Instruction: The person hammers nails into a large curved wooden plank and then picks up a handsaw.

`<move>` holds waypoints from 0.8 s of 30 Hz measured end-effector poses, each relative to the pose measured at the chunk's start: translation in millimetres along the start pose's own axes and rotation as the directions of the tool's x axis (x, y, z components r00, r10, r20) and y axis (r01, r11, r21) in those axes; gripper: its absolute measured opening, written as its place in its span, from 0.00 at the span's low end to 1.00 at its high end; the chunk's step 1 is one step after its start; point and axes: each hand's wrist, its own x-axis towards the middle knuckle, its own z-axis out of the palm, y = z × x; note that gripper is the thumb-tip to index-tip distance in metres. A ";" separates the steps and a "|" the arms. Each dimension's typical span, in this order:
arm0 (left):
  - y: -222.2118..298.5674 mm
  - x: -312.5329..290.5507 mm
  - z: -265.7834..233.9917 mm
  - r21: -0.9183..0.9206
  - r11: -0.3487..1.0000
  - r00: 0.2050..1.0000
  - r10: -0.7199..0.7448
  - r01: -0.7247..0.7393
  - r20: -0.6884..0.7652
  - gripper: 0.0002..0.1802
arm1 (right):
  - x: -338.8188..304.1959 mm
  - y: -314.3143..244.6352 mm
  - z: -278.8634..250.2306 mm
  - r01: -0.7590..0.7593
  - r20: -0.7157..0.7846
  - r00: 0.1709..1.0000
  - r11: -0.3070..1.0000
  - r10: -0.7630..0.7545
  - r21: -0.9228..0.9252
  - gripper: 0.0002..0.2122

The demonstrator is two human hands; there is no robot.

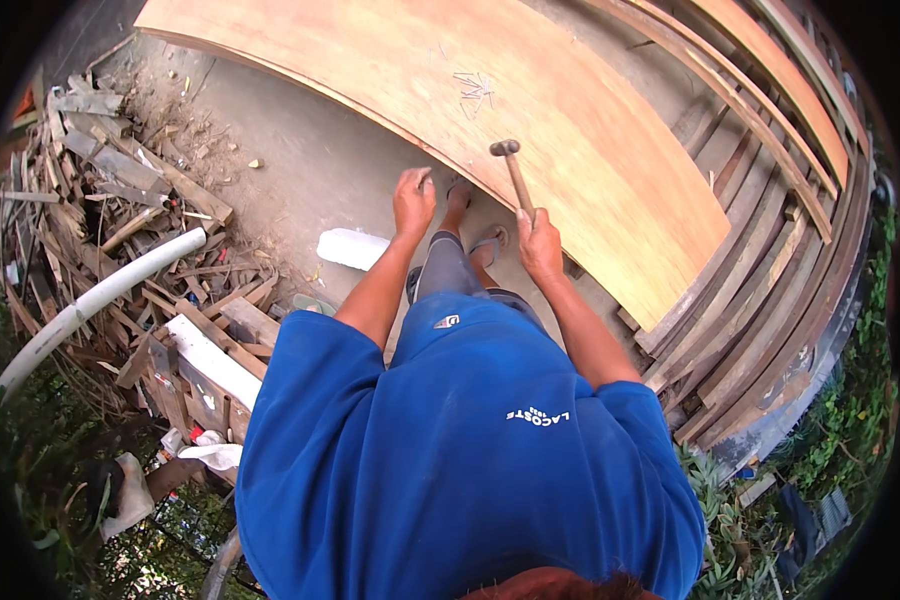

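Note:
My right hand [541, 245] is wrapped round the wooden handle of a hammer [518, 184]. Its dark metal head points away from me, over the near edge of a large plywood sheet [580, 130]. To the left, my left hand [414, 204] is closed, thumb and fingers together, just short of that edge. A small greyish bit shows at its fingertips, too small to name. A loose pile of nails [475, 90] lies on the plywood, beyond the hammer head.
Stacked timber planks [760, 270] run along the right, partly under the plywood. Broken wood scraps [120, 190] heap up at the left, with a pale pipe [100, 295] across them. A white block [352, 248] sits on the concrete floor [300, 150] near my feet.

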 end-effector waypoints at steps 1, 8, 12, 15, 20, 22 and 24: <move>7.3 12.1 -0.1 0.035 0.996 0.996 0.088 -0.088 -0.008 0.13 | -1.5 3.0 -3.3 -0.009 -0.058 0.998 0.999 0.012 0.047 0.18; 60.1 102.7 25.3 0.267 0.819 0.855 0.440 -0.507 0.273 0.15 | -23.3 52.0 -41.5 -0.125 -0.024 0.992 0.992 0.124 -0.034 0.19; 51.6 139.7 35.1 0.393 0.623 0.734 0.526 -0.677 0.430 0.14 | -46.7 61.9 -56.1 -0.221 0.040 0.974 0.973 0.224 -0.068 0.21; 35.7 157.8 31.0 0.435 0.386 0.581 0.558 -0.814 0.592 0.12 | -52.5 61.3 -53.7 -0.288 0.089 0.953 0.957 0.291 -0.039 0.21; 42.4 183.8 32.7 0.294 0.198 0.355 0.504 -0.935 0.788 0.07 | -47.6 81.9 -28.3 -0.312 0.024 0.950 0.949 0.311 0.040 0.23; 39.8 194.5 31.5 0.260 0.200 0.327 0.521 -0.945 0.788 0.06 | -36.9 68.8 -30.3 -0.363 0.060 0.931 0.932 0.361 0.023 0.23; 29.5 202.1 30.6 0.234 0.287 0.357 0.526 -0.929 0.772 0.06 | -24.9 43.0 -42.6 -0.423 0.110 0.901 0.906 0.420 0.007 0.24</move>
